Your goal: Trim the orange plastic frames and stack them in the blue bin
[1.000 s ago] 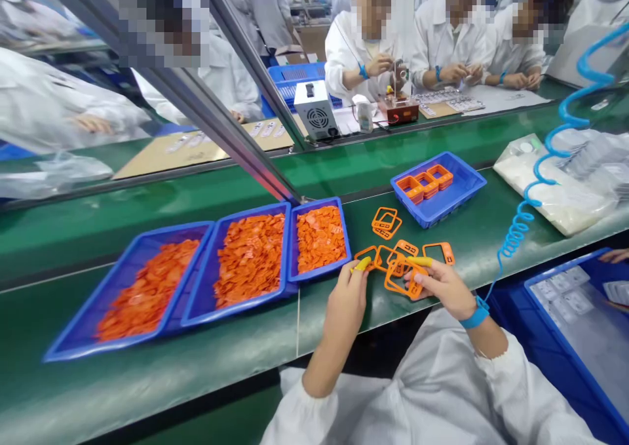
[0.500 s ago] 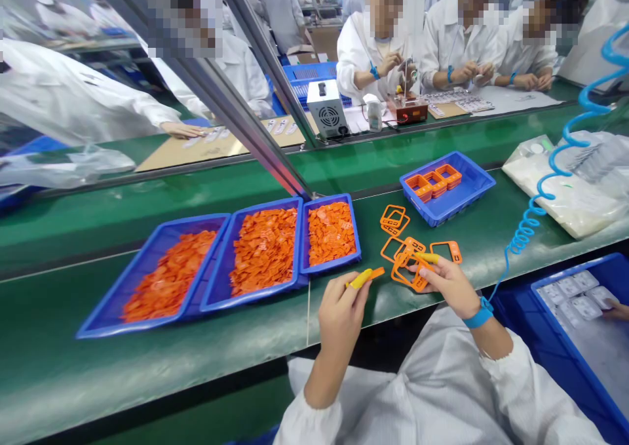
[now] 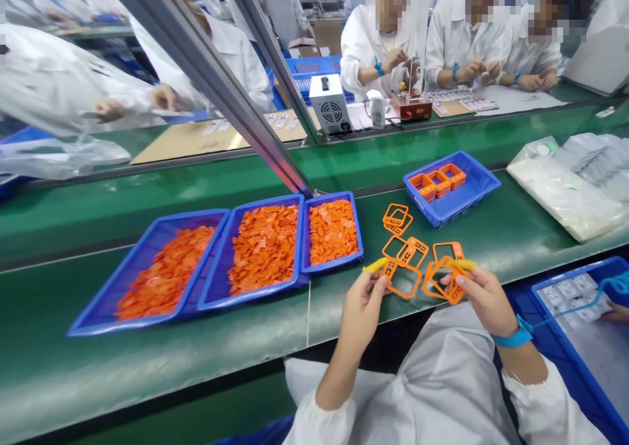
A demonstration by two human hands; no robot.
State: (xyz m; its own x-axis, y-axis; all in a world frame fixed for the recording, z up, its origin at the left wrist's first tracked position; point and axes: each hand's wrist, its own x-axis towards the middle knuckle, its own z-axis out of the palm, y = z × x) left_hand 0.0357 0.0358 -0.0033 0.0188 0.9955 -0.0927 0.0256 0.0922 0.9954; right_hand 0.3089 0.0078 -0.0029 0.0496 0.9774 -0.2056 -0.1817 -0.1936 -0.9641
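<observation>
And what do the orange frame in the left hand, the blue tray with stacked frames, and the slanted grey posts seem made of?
Orange frame: probably plastic, fairly smooth; its thin, evenly coloured rim suggests moulding.
Blue tray: likely rigid plastic, slightly glossy; walls and rim look one piece.
Slanted grey posts: apparently metal, perhaps aluminium; long grooves, bright streaks.

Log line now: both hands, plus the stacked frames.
left hand: holds an orange frame | right hand: holds overlapping orange frames | stacked orange frames: in blue tray
</observation>
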